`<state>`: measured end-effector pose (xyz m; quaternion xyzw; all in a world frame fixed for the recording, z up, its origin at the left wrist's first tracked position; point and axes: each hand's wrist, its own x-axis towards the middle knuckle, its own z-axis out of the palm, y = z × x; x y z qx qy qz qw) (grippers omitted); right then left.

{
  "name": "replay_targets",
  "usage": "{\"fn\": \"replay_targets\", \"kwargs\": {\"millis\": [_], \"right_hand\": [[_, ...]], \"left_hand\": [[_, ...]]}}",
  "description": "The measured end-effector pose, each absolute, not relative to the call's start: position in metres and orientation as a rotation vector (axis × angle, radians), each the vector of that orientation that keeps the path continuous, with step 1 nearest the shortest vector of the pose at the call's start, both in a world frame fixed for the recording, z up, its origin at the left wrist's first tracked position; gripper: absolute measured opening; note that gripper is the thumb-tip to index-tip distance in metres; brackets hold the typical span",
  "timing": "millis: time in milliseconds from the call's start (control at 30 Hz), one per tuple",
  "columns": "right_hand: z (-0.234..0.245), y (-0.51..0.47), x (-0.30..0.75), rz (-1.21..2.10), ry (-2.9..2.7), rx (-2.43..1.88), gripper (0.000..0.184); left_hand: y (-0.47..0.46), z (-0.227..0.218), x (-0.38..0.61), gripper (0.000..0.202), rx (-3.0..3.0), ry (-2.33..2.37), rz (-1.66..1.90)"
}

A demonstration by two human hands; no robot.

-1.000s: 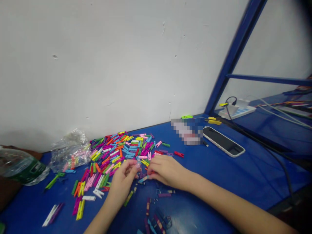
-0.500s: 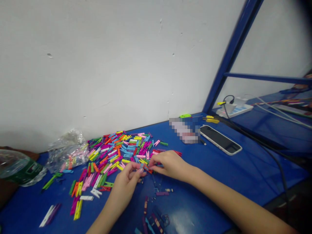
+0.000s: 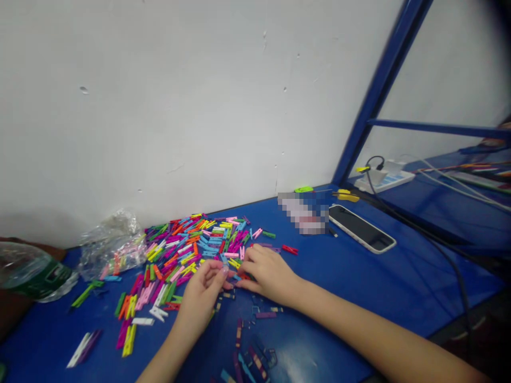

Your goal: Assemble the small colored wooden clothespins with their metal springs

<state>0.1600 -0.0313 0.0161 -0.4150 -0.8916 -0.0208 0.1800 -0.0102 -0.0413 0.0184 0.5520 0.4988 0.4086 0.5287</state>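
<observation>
- Facing each other over a blue table (image 3: 319, 314), L hand (image 3: 208, 281) & R hand (image 3: 266, 272) have fingertips v. close together, approx. mid-view.
- L hand: thumb & forefinger pinched narrow; can't tell what, if anything, is gripped.
- R hand: fingers curled down, palm hidden; grip unclear too.
- Small blue piece (image 3: 236, 277) shows btwn the fingertips, partly hidden; can't tell which hand has it.
- Clothespin pile (image 3: 207, 242), many colours (pink, yellow, green, orange, etc.), lies just beyond both hands & spreads to L of L hand.
- Loose clothespin parts (image 3: 257, 361), mostly purple & blue, some w/ tan patches, lie nearer the viewer than both hands.
- Clear plastic bag (image 3: 114, 247) & bottle (image 3: 38, 274) w/ green label: far L, well apart from hands.
- Phone (image 3: 363, 229), dark screen up: R of & beyond R hand, same table.
</observation>
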Motion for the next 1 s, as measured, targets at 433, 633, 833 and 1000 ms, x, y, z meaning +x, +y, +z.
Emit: {"fn": "replay_targets", "kwargs": {"millis": [433,633,833,1000], "right_hand": [[0.016,-0.026,0.164,-0.116,-2.451,-1.153,0.015],[0.017,-0.022,0.170,-0.027,-2.387,-0.966,0.016],[0.016,-0.026,0.167,-0.015,-2.255,-0.784,0.013],[0.015,-0.030,0.165,0.062,-2.141,-0.738,0.012]], "left_hand": [[-0.042,0.019,-0.011,0.019,1.375,1.191,0.975],[-0.043,0.017,-0.011,0.015,1.586,1.250,0.960],[-0.043,0.020,-0.010,0.013,1.486,1.241,0.997],[-0.044,0.026,-0.010,0.016,1.435,1.188,1.021]]}}
